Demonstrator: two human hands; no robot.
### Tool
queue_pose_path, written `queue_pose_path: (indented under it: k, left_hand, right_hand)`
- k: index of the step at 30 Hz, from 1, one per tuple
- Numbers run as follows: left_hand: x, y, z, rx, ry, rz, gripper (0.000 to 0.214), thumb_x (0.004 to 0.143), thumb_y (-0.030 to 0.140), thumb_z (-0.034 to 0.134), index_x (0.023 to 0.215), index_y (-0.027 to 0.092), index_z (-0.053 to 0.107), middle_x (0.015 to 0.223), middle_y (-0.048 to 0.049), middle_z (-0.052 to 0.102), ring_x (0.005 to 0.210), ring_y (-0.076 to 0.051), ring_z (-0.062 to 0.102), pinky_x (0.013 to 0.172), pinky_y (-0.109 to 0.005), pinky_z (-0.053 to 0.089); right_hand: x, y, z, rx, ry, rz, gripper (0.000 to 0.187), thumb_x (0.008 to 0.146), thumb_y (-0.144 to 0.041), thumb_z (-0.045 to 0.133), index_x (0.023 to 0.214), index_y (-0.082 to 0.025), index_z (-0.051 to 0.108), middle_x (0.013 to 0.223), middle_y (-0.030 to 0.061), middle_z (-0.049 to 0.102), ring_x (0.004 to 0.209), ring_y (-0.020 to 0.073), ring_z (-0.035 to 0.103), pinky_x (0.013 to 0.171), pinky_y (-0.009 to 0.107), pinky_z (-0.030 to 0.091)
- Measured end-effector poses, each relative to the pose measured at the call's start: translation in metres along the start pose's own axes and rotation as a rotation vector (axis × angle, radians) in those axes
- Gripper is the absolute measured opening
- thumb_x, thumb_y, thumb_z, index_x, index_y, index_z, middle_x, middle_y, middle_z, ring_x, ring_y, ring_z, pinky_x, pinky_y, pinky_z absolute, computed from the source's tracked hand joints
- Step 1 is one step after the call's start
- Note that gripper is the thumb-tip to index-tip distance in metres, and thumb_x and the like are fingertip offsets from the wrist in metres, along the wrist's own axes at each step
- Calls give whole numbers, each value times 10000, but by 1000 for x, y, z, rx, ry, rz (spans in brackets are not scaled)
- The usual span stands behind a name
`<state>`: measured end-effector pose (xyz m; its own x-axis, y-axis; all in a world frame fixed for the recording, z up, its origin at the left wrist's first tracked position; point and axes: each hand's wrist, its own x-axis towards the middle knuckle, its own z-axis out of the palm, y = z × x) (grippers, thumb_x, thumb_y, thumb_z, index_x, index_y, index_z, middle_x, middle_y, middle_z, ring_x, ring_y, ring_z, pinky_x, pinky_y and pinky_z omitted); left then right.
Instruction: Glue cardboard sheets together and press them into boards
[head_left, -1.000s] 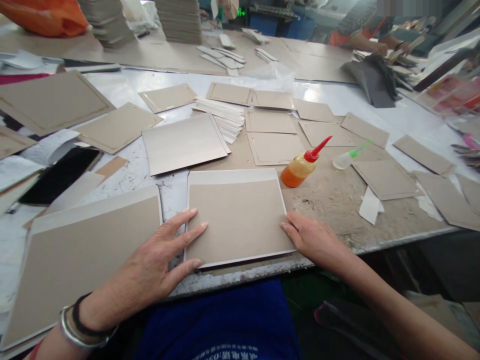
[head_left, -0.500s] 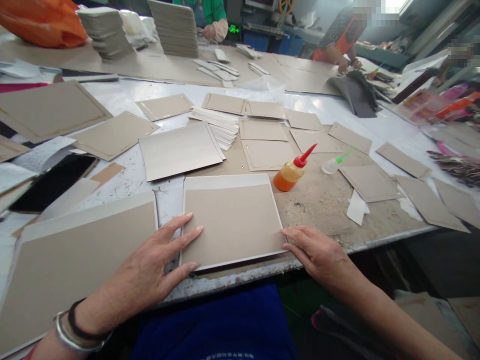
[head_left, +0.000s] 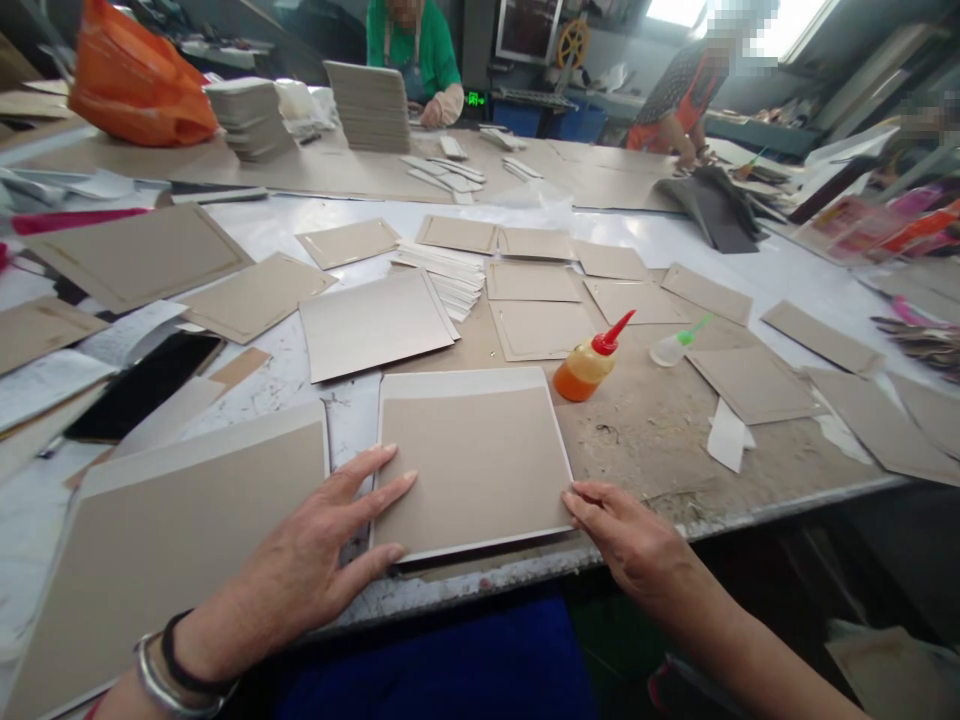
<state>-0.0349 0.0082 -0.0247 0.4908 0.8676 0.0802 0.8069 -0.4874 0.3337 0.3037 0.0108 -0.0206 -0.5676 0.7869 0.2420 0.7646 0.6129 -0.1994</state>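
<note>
A grey-brown cardboard panel (head_left: 472, 460) with a white border lies at the table's near edge in front of me. My left hand (head_left: 315, 560) rests flat on its left side, fingers spread and open. My right hand (head_left: 626, 535) touches the panel's right near corner with its fingertips, fingers loosely extended. A larger similar board (head_left: 165, 540) lies to the left, beside my left wrist. An orange glue bottle (head_left: 589, 365) with a red nozzle lies just beyond the panel's far right corner.
Several cardboard pieces (head_left: 540, 325) are spread over the table, with a stack of white sheets (head_left: 450, 275) and a small green-tipped bottle (head_left: 675, 345). A black phone (head_left: 142, 385) lies at left. Tall stacks (head_left: 371, 105) and an orange bag (head_left: 139, 85) stand far back, where two other people work.
The view has tilted upward, showing more of the far table and the people. My right hand slid slightly toward the panel's near right corner; my left hand stays on it.
</note>
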Motion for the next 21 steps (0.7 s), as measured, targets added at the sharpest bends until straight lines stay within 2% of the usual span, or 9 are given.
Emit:
queue_pose_path:
  k: [5, 7, 10, 12, 14, 16, 19, 21]
  left_hand:
    - [1, 5, -5, -47, -41, -39, 493, 837, 385, 474, 1307, 294, 358, 1425, -57, 256, 1266, -257, 317, 1015, -427, 340]
    - [1, 7, -7, -73, -49, -52, 495, 831, 355, 486, 1305, 280, 365, 1421, -70, 263, 1275, -257, 296, 1024, -436, 325]
    - [1, 10, -10, -103, -62, -69, 518, 811, 342, 515, 1302, 261, 373, 1420, -88, 264, 1285, -257, 274, 1033, -442, 307]
    - [1, 11, -11, -114, -71, -82, 531, 797, 348, 532, 1298, 255, 381, 1419, -95, 264, 1287, -257, 268, 1039, -443, 297]
    - [1, 11, -12, -119, -67, -92, 541, 782, 349, 549, 1291, 254, 392, 1416, -98, 271, 1285, -261, 271, 1040, -445, 295]
    - [1, 11, -12, -120, -56, -100, 549, 767, 352, 566, 1283, 255, 406, 1409, -100, 285, 1280, -268, 281, 1037, -450, 299]
    - [2, 11, -11, -118, -44, -94, 555, 755, 353, 580, 1276, 262, 415, 1402, -98, 300, 1276, -273, 288, 1030, -456, 310]
    - [2, 10, -10, -117, -36, -83, 559, 750, 345, 584, 1277, 269, 413, 1401, -95, 302, 1275, -273, 289, 1026, -460, 314]
  right_hand:
    - [-7, 4, 6, -68, 30, -64, 360, 827, -38, 374, 1116, -135, 568, 1072, 131, 606, 993, 183, 579, 807, 273, 511]
    - [-4, 5, 4, -83, 59, -70, 331, 832, -64, 368, 1076, -129, 582, 1047, 125, 619, 962, 183, 592, 801, 277, 513]
    - [14, 5, -4, -108, 85, -59, 279, 861, -142, 355, 978, -129, 608, 929, 116, 646, 874, 209, 609, 778, 338, 513]
    - [35, 0, -10, -128, 124, -58, 289, 882, -213, 365, 1027, -103, 588, 950, 136, 636, 910, 237, 587, 806, 387, 490]
    - [60, -10, -13, -121, 175, -78, 371, 891, -283, 388, 1156, -60, 519, 1092, 174, 586, 1048, 260, 521, 888, 414, 441]
    - [85, -22, -10, -101, 187, -106, 467, 887, -340, 410, 1262, -63, 436, 1245, 184, 491, 1184, 269, 410, 962, 424, 376]
    - [110, -38, 5, -112, 147, -82, 560, 854, -432, 445, 1330, -145, 382, 1381, 163, 341, 1283, 313, 250, 1009, 505, 269]
    - [116, -44, 21, -129, 71, -51, 598, 818, -477, 476, 1335, -190, 385, 1407, 157, 301, 1294, 355, 199, 1003, 578, 194]
